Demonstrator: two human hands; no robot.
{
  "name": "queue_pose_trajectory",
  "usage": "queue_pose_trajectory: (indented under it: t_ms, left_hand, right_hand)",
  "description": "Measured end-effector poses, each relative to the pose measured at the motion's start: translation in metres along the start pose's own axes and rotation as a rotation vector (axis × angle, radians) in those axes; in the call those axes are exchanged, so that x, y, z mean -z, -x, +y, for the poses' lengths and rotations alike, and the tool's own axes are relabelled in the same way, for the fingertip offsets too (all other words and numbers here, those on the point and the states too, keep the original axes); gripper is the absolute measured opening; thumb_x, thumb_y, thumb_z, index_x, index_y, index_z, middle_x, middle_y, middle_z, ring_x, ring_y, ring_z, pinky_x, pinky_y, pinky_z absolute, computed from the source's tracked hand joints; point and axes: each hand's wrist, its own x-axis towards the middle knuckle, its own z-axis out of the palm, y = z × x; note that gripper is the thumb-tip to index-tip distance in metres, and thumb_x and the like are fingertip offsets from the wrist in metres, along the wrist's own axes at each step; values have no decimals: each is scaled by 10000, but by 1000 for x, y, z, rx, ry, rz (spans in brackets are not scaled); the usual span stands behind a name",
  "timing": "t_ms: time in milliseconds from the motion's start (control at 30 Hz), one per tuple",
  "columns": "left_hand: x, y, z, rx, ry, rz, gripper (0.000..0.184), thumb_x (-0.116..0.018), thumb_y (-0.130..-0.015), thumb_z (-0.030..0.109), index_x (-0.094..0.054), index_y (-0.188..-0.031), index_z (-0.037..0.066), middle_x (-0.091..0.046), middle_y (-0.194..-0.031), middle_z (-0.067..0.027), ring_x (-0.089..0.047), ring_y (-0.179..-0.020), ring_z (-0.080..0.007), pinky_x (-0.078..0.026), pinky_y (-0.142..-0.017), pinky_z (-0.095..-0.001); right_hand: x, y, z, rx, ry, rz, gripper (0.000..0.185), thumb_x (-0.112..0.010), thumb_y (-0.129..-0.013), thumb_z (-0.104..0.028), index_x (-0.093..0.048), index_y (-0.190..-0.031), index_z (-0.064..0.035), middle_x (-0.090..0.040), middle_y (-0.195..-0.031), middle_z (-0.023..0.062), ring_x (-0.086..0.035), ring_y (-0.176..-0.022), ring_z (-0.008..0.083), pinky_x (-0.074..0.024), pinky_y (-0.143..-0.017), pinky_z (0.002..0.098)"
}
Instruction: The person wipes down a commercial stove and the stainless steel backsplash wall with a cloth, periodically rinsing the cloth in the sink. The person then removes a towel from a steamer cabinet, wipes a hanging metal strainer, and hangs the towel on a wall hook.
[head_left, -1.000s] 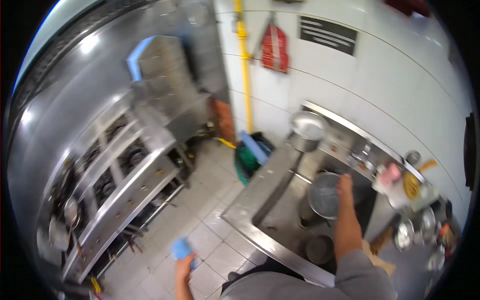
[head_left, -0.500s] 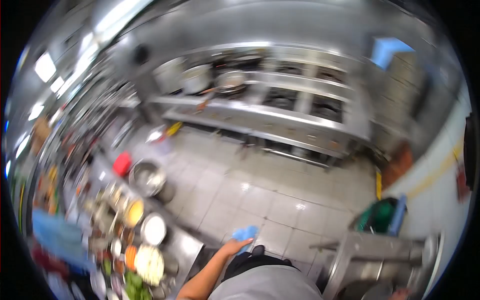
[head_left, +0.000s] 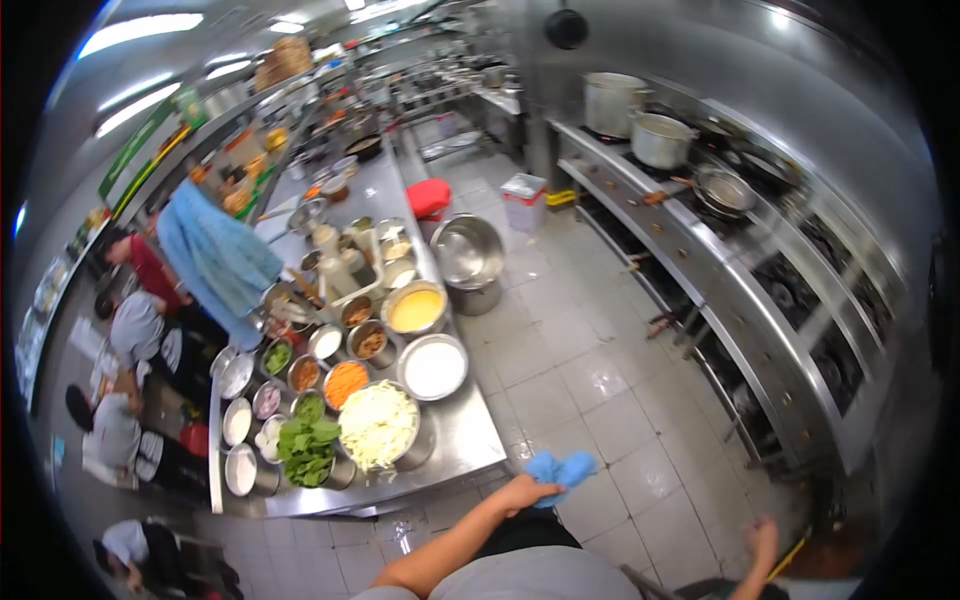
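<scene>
My left hand (head_left: 522, 493) is closed round a blue cloth (head_left: 562, 474), which bunches out past the fingers in front of my body. Over at the lower right, my right hand (head_left: 763, 538) hangs by my side with its fingers curled and nothing visible in them. Left of the cloth is the corner of a steel prep table (head_left: 470, 435). On it stand containers of shredded pale vegetable (head_left: 378, 425), green leaves (head_left: 308, 447), orange shreds (head_left: 347, 382), white contents (head_left: 433, 368) and yellow liquid (head_left: 416, 310).
A steel stove (head_left: 690, 255) with pots (head_left: 661, 140) and a pan (head_left: 725, 190) runs along the right. A large steel pot (head_left: 468, 250) stands beside the table. Tiled floor (head_left: 580, 390) lies between. Several people (head_left: 140, 330) work beyond the table.
My view has swung left, bringing the prep table and other people into clearer sight. The blue cloth stays in my left hand, and my right hand now shows at the lower right.
</scene>
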Motion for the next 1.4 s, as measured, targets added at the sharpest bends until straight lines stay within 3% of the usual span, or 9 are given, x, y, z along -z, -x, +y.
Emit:
queue_pose_trajectory:
  t_ms: [133, 200, 400, 667, 800, 1033, 1233, 1300, 1400]
  left_hand:
    - [-4, 17, 89, 180, -201, 48, 578, -734, -782, 303, -564, -1226, -26, -641, -1052, -94, -578, -938, -164, -478, -760, -293]
    - [-5, -38, 34, -260, -144, 42, 444, -663, -789, 260, -612, -1113, -39, -646, -963, -114, -581, -858, -180, -492, -753, -323]
    - [21, -90, 72, -200, -152, -198, 291, -568, -864, 212, -611, -1089, 31, -619, -925, -72, -576, -824, -154, -497, -721, -321]
    - [58, -112, 117, -173, 76, -20, 421, -542, -956, 362, -543, -1259, 70, -619, -1073, -7, -571, -914, -131, -483, -774, -293]
    - [70, -118, 110, -38, 199, 197, 354, -535, -954, 229, -550, -1262, 56, -652, -1102, -67, -617, -867, -141, -510, -753, -285]
    - [67, -172, 57, 119, 264, 345, 291, -528, -957, 178, -524, -1208, 30, -652, -1014, -147, -653, -706, -238, -562, -595, -356]
    - [17, -220, 132, 128, 294, 396, 280, -549, -948, 178, -540, -1184, 28, -654, -958, -119, -633, -694, -218, -536, -598, -335]
    - [5, -221, 165, 107, 236, 424, 396, -535, -959, 236, -511, -1303, 43, -625, -1165, -131, -627, -934, -216, -521, -760, -334]
    - [4, -223, 196, -95, 293, 633, 288, -580, -921, 180, -586, -1177, 47, -670, -963, -83, -623, -730, -184, -506, -637, -305]
  right_hand:
    - [-24, -26, -249, 191, -1013, -736, 739, -690, -805, -66, -312, -1441, -51, -599, -1197, 160, -626, -936, 195, -528, -765, 337]
    - [5, -11, -353, 331, -922, -979, 803, -757, -767, -106, -304, -1423, -15, -586, -1233, 150, -609, -962, 203, -509, -819, 324]
    - [18, -35, -465, 535, -872, -829, 779, -826, -676, -127, -424, -1334, -15, -600, -1154, 126, -599, -996, 202, -491, -870, 329]
    - [-1, -118, -481, 336, -1235, -667, 352, -564, -761, -7, -591, -1112, -2, -646, -1021, 79, -609, -965, 179, -488, -852, 324]
    - [18, -179, -456, 22, -1342, -617, 264, -637, -872, -214, -641, -1053, -22, -652, -912, 56, -612, -818, 140, -495, -731, 305]
    - [21, -329, -353, -134, -1546, -297, 260, -636, -890, -183, -611, -1095, -26, -660, -988, 45, -625, -897, 154, -500, -818, 318]
    - [80, -495, -289, 23, -1381, 89, 325, -631, -797, -75, -573, -1115, -32, -657, -1014, 67, -627, -935, 170, -504, -815, 320]
    - [93, -562, -290, 131, -1343, 242, 333, -627, -779, -84, -565, -1098, -16, -654, -1002, 112, -632, -929, 216, -498, -822, 334]
    - [110, -654, -287, 157, -800, 497, 405, -682, -737, -151, -561, -1101, -23, -623, -1020, 205, -603, -986, 360, -466, -868, 423]
